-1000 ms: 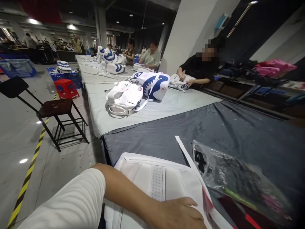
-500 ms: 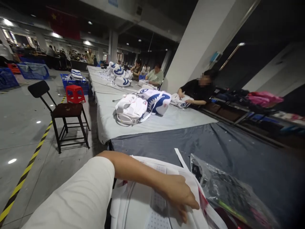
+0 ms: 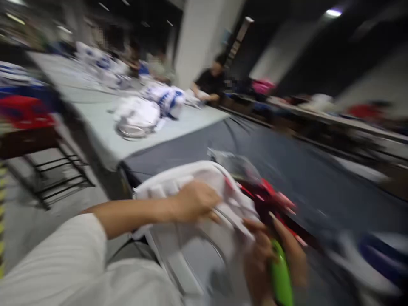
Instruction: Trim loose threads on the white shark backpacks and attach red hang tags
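Left hand gripped soft white bag; right hand clasped smooth green tool, long axis pointing away.

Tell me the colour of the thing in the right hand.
Bright green tool, seen in the head view.

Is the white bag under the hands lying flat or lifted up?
Lifted: the left hand grips the white bag, raising its near edge off the dark table. Blur hides details.

— What lies on the long pale grey cloth-covered worktop?
— A blurred white bag beside a white-and-blue bag; a person in black sits behind.
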Available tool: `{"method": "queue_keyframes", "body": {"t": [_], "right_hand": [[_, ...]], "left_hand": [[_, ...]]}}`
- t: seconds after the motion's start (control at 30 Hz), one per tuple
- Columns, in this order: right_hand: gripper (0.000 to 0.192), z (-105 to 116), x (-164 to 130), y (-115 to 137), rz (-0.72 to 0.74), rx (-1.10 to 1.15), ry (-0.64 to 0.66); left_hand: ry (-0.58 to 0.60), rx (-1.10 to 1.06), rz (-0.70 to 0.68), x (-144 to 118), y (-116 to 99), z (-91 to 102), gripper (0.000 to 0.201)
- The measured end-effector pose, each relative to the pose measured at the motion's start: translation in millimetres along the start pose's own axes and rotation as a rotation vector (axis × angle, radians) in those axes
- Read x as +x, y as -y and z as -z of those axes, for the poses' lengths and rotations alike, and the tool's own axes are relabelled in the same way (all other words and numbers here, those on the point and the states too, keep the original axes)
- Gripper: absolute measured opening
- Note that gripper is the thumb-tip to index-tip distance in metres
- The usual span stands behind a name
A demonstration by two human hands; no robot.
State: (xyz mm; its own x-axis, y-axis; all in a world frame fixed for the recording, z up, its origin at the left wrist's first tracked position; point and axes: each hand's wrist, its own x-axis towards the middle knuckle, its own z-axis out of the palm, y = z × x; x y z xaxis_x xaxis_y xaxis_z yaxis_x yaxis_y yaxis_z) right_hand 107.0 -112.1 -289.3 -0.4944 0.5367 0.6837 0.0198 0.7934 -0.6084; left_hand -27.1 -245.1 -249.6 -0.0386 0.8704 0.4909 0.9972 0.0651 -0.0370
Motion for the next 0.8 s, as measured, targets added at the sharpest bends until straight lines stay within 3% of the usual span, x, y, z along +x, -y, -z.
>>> {"method": "queue_keyframes", "body": {"t": [0.07, 0.13, 0.23, 0.33, 0.5, 0.7, 0.8], "right_hand": [[0.045, 19.8, -5.8, -12.3, -0.124, 0.007, -0.143], [0.041, 25.7, -9.2, -25.3, -0.268, 0.107, -0.234], [0.031, 20.7, -14.1, -40.8, -0.483, 0.146, -0.183], [0.038, 12.9, -20.5, -46.7, -0.59, 0.097, -0.066], [0.04, 3.3, -24.6, -52.6, -0.634, 0.129, 0.065], [0.037, -10.8, -19.5, -69.0, -0.702, 0.161, -0.018], [0.035, -15.3, -15.4, -75.6, -0.694, 0.198, 0.043]], "left_hand": [[-0.083, 0.051, 0.019, -4.6, 4.6, -27.2, 0.035], [-0.147, 0.068, -0.041, -12.0, 7.7, -47.8, 0.026], [-0.18, 0.071, -0.101, -23.7, 7.2, -60.4, 0.019], [-0.163, 0.031, -0.07, -24.8, 7.6, -61.1, 0.014], [0.043, -0.164, -0.109, -6.8, 27.7, -59.6, 0.01], [0.334, -0.275, -0.177, 22.8, 54.0, -63.2, 0.019], [0.404, -0.301, -0.193, 30.7, 59.0, -66.0, 0.018]]}}
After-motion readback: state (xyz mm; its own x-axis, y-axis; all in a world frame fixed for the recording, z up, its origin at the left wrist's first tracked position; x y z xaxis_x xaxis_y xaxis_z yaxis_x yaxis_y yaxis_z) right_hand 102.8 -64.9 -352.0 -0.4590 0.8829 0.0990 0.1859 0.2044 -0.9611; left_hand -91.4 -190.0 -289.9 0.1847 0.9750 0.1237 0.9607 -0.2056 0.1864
